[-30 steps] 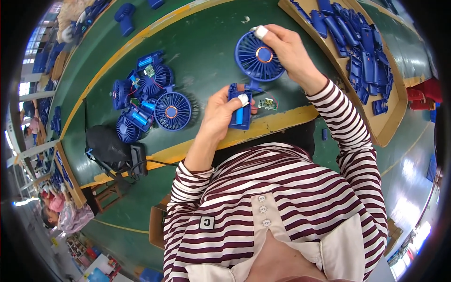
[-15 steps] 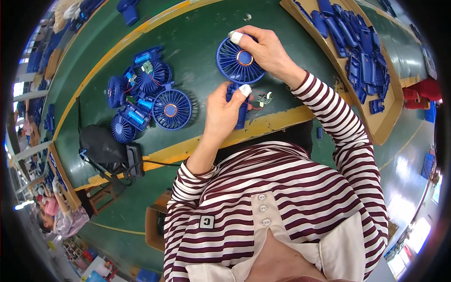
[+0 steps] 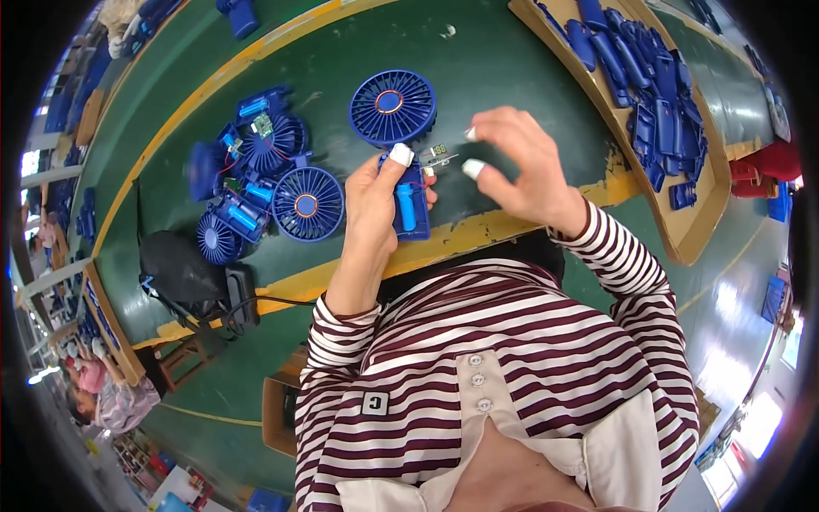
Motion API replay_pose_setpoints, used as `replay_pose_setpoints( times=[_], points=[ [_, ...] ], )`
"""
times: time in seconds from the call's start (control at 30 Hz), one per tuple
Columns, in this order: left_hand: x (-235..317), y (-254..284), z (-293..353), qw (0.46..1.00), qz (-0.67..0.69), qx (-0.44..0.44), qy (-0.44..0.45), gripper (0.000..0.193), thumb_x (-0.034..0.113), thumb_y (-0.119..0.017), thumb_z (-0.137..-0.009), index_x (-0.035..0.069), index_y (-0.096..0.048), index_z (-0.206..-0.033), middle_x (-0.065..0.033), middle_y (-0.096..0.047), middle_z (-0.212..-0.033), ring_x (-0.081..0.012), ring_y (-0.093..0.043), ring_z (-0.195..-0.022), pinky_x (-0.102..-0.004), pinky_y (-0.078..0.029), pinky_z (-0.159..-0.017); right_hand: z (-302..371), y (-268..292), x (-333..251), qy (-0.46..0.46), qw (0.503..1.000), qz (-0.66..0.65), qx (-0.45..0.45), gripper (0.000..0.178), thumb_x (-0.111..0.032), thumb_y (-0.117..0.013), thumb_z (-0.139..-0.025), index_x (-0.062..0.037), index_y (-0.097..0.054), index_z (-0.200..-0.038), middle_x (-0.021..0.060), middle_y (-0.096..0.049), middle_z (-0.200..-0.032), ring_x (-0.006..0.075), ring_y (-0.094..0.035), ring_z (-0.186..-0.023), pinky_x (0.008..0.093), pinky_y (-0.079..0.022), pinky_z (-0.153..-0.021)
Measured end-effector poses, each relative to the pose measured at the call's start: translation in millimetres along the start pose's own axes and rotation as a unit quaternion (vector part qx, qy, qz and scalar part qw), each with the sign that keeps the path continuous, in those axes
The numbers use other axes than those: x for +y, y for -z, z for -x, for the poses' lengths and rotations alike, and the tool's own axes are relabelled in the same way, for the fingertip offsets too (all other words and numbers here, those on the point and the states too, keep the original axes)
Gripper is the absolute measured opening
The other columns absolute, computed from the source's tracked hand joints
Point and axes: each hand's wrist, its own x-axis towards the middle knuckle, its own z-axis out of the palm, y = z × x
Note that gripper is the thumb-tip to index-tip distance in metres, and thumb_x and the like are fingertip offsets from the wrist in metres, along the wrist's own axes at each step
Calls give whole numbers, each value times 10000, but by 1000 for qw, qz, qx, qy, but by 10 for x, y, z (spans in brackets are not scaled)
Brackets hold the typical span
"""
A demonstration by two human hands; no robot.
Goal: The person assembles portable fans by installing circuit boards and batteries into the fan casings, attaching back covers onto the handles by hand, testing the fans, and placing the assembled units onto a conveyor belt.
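Note:
A blue handheld fan (image 3: pixel 391 104) with a round ribbed head lies at the middle of the green bench. My left hand (image 3: pixel 375 194) grips its handle, thumb near the neck. The handle is uncovered and shows a light-blue battery cell (image 3: pixel 407 207). Beside the neck sits a small circuit board (image 3: pixel 438 154) on thin wires. To the right, my right hand (image 3: pixel 522 164) is raised off the fan with thumb and fingers apart and nothing between them. White covers wrap the thumb of each hand and a right fingertip.
Several opened blue fans (image 3: pixel 271 145) with batteries and boards are piled at the left. A cardboard tray (image 3: pixel 589 111) of blue handle shells stands at the right. A black bag (image 3: pixel 183 269) with a cable rests near the front left edge (image 3: pixel 290 290).
The fan has shifted left and its handle now shows the open battery side. My right hand has let go of the fan head and moved right and nearer me.

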Motion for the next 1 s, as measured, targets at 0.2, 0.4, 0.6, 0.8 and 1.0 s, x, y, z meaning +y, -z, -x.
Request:
replay_pose_setpoints(
  times=[0.2,0.4,0.6,0.8,1.0],
  points=[
    [-37,-36,-8,1000,16,-9,4,284,283,-570,-859,0,-543,-872,-126,-622,-716,-168,-601,-539,-254,-494,-468,-21,-162,-21,65,997,38,22,193,-15,-634,-624,-26,-560,-802,87,-578,-820,246,-571,-744,342,-417,-679],
    [-59,-43,4,999,36,4,-12,236,231,-517,-876,-4,-542,-879,-120,-620,-747,-165,-598,-541,-261,-497,-480,46,-196,-127,66,997,31,9,166,-9,-636,-632,-40,-569,-780,56,-579,-797,201,-568,-722,351,-421,-709],
    [-124,-77,-2,994,98,26,-45,255,221,-451,-890,-12,-548,-927,-121,-620,-776,-185,-614,-623,-283,-510,-559,131,-338,-298,67,993,73,59,160,-68,-630,-598,-87,-587,-750,36,-592,-898,194,-565,-809,469,-388,-869],
    [-89,-172,30,993,94,38,-66,254,219,-468,-895,0,-582,-957,-92,-627,-849,-134,-607,-707,-254,-501,-632,208,-438,-207,82,989,100,74,158,-76,-639,-588,-101,-595,-737,30,-609,-893,211,-583,-894,542,-304,-942],
    [-138,-134,51,992,102,16,-73,247,199,-498,-882,-5,-588,-989,-83,-625,-878,-117,-592,-747,-239,-489,-654,192,-443,-190,83,991,80,62,157,-19,-630,-595,-59,-580,-738,42,-631,-818,241,-600,-900,550,-278,-959]
  ],
)
